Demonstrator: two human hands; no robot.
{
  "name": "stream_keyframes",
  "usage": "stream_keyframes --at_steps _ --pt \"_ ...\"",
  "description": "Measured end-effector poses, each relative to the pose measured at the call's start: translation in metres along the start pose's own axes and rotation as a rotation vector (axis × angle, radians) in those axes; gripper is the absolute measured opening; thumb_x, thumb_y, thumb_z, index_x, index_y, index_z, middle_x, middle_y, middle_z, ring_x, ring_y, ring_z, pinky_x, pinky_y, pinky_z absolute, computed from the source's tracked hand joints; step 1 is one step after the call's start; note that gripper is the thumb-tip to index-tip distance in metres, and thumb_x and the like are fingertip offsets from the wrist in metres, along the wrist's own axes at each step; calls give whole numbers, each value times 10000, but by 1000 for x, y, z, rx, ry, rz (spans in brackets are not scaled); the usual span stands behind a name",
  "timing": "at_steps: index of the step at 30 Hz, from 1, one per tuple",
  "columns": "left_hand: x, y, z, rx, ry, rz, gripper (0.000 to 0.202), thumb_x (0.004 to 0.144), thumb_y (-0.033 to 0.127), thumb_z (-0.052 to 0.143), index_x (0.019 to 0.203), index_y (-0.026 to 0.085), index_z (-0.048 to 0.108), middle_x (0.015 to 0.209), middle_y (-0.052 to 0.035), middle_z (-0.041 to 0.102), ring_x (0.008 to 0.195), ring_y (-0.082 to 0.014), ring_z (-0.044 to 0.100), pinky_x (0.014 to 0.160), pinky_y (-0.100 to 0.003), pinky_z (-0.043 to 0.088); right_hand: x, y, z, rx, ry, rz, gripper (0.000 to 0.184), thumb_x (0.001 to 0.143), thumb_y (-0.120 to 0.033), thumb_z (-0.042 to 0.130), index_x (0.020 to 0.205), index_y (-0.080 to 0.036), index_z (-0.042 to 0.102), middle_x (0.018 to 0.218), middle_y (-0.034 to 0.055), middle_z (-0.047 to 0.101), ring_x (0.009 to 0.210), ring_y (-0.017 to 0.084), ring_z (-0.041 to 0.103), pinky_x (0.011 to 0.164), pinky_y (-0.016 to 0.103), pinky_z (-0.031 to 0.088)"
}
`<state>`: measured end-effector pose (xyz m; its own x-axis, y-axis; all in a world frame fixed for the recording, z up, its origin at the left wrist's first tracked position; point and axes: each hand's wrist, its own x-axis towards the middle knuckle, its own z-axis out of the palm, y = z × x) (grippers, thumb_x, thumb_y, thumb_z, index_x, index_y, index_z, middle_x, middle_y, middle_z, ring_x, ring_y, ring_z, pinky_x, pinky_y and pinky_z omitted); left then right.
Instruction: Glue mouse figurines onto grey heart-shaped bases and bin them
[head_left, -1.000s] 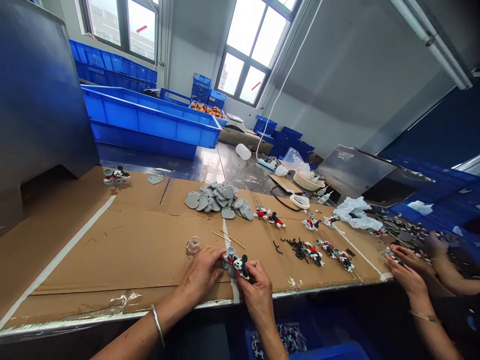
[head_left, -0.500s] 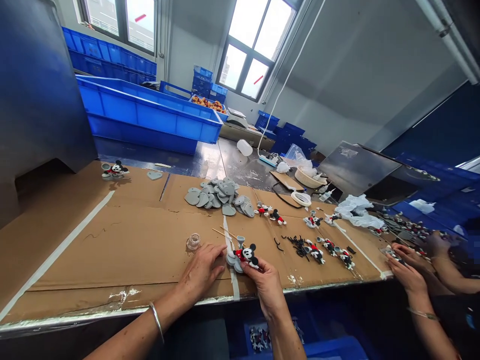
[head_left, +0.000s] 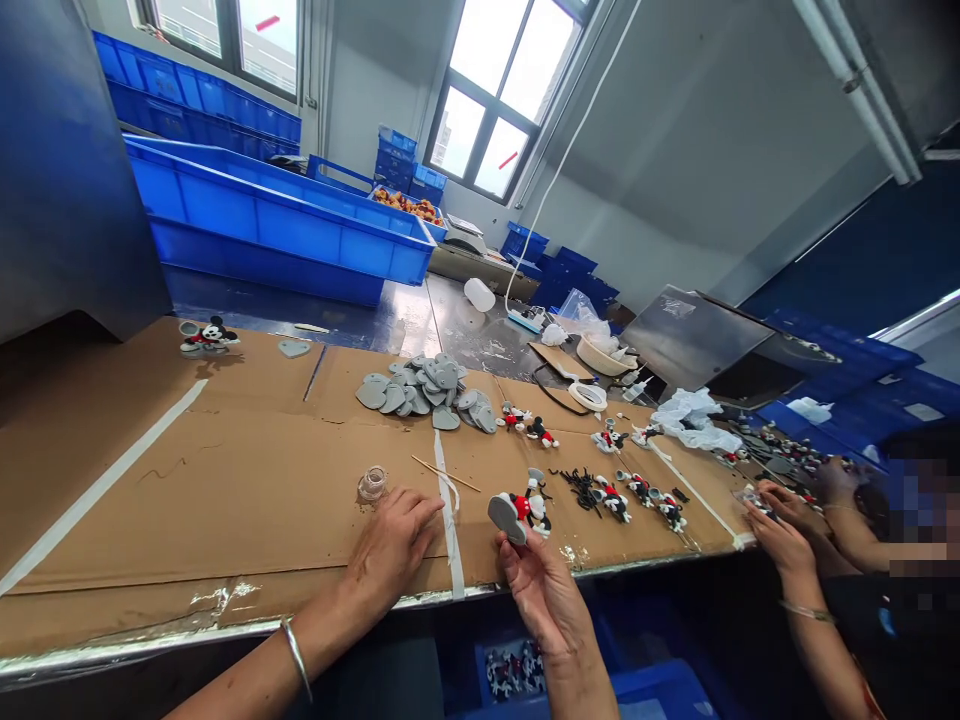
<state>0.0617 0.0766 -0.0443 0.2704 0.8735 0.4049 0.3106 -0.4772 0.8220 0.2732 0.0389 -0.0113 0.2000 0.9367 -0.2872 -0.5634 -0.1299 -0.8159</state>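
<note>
My right hand [head_left: 546, 595] grips a mouse figurine [head_left: 535, 508] with red, white and black parts. The figurine is tipped over, so the underside of its grey heart-shaped base [head_left: 507, 517] faces left toward me. A grey cup shape [head_left: 535, 477] sticks up from its far side. My left hand [head_left: 394, 545] rests low over the cardboard, fingers stretched forward and apart from the figurine. Just beyond those fingers lie a small round jar [head_left: 373, 484] and thin wooden sticks [head_left: 446, 473].
Grey heart-shaped bases [head_left: 427, 388] are piled mid-table. Several figurines [head_left: 613, 498] and small black curved pieces [head_left: 577, 487] lie to the right. One figurine [head_left: 208, 335] stands far left. A large blue crate [head_left: 277, 220] sits behind. A co-worker's hands [head_left: 780, 525] work at right.
The figurine has been tilted from upright, its base turned toward me, and carried right, away from my left hand. My left hand stays near the jar. The view has shifted slightly.
</note>
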Motion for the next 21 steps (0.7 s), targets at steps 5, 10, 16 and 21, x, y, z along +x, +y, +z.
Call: stream_keyframes --at_steps 5,10,16,21 --pt "-4 27 13 -230 29 -44 273 912 232 538 1129 206 701 1111 -99 706 971 -233 646 877 -376 515 -22 -2 -4 93 -54 79 304 562 -334 936 792 -225 770 865 19 783 747 150 728 668 224 627" --pt "3 56 19 -474 -6 -158 302 891 327 604 1128 167 699 1098 -97 717 934 -210 669 852 -343 543 -43 1 2 144 -31 119 320 546 -314 948 810 -222 793 845 6 788 728 112 726 696 154 601" --pt "-11 68 18 -838 -171 -346 678 724 368 830 1346 250 589 1253 -74 693 1181 -247 618 1046 -395 475 -61 11 20 -70 77 -168 351 626 -321 910 940 -215 795 979 73 784 978 265 718 936 408 567" --pt "-23 71 10 -1223 -201 -503 582 619 269 920 1166 281 720 1180 -56 732 1061 -225 684 970 -334 520 -77 20 21 -380 187 -301 405 582 -424 914 886 -180 804 909 93 791 905 309 719 950 459 531"
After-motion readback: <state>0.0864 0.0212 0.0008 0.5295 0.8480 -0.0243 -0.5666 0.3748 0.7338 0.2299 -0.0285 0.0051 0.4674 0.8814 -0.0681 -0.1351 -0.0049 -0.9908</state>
